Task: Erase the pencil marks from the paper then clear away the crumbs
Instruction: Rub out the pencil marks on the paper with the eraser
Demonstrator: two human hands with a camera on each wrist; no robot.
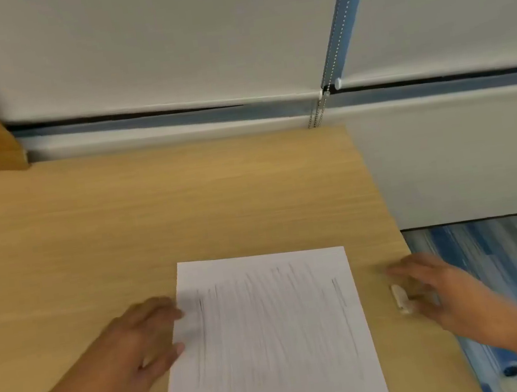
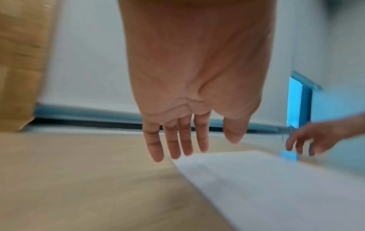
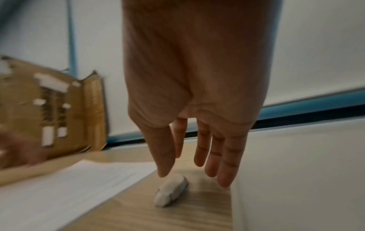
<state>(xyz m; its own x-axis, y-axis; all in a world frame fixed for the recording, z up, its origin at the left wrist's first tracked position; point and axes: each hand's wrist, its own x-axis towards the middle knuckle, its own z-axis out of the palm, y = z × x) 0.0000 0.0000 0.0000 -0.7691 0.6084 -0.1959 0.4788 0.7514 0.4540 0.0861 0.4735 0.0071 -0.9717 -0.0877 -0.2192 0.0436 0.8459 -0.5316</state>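
Observation:
A white sheet of paper (image 1: pixel 269 336) covered in grey pencil strokes lies on the wooden desk (image 1: pixel 153 209) near its front edge. My left hand (image 1: pixel 144 336) hovers at the sheet's left edge with fingers straight, holding nothing; in the left wrist view its fingers (image 2: pixel 173 145) hang just above the paper (image 2: pixel 266 187). A small white eraser (image 1: pixel 400 298) lies on the desk right of the sheet. My right hand (image 1: pixel 433 288) is spread over it, and in the right wrist view the thumb (image 3: pixel 164 161) and fingers straddle the eraser (image 3: pixel 171 192) without gripping it.
The desk's right edge runs close beside the eraser, with blue patterned floor (image 1: pixel 496 263) below. A cardboard box (image 3: pixel 49 109) stands at the desk's back left. A white wall with a blind cord (image 1: pixel 318 112) closes the far side.

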